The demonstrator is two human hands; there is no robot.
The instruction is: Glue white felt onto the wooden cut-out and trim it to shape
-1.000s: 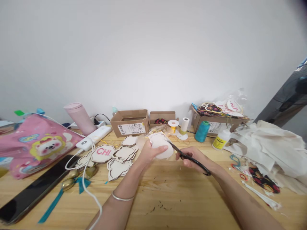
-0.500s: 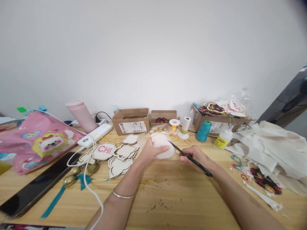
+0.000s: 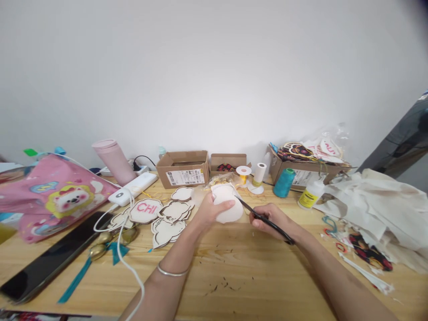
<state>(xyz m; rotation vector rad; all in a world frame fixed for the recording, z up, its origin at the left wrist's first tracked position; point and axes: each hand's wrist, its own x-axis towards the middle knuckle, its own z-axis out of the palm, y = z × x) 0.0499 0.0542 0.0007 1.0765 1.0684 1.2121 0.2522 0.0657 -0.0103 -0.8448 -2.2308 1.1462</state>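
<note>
A white rounded piece of fabric or felt (image 3: 230, 211) is gripped by my left hand (image 3: 210, 210), the thumb lying across its face. My right hand (image 3: 270, 219) is closed around black-handled scissors (image 3: 276, 228). The scissors point up and to the left, and their tips touch the upper right edge of the white piece. Both hands are near the middle of the wooden table (image 3: 240, 276). Part of the blades overlaps the piece, so how far they are open is unclear.
White cutouts (image 3: 169, 232) and a "CHI" patch (image 3: 146, 210) lie left. Behind are an open cardboard box (image 3: 183, 169), thread spools and a teal thread cone (image 3: 284, 183). Right are a glue bottle (image 3: 310, 194), white cloth (image 3: 377, 205) and scraps. A phone (image 3: 50, 258) lies far left.
My left thumb and the white piece have shifted very slightly. The scissors remain at the piece's upper right edge, with my right hand nearly unmoved.
</note>
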